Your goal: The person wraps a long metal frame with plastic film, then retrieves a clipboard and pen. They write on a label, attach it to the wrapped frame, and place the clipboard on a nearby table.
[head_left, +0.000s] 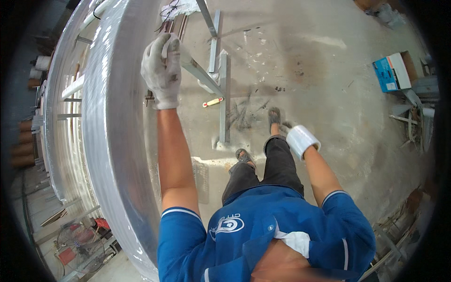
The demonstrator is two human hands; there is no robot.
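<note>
My left hand (pixel 162 73), in a pale, soiled work glove, is raised beside a long bundle wrapped in clear plastic film (pixel 112 108). Its fingers curl toward the thumb; whatever is between them, if anything, I cannot make out. Down by my right leg, a roll of clear stretch film (pixel 303 141) encircles my right hand (pixel 285 127). Dark fingertips show past the roll's far end, while its body hides the palm. No strand of film is visible between the roll and the bundle.
A metal stand (pixel 223 98) with angled legs rises ahead, with a small yellow-and-red tool (pixel 213 102) at it. An open blue-and-white box (pixel 392 73) lies at right near scrap pieces. A fan (pixel 80 246) stands lower left.
</note>
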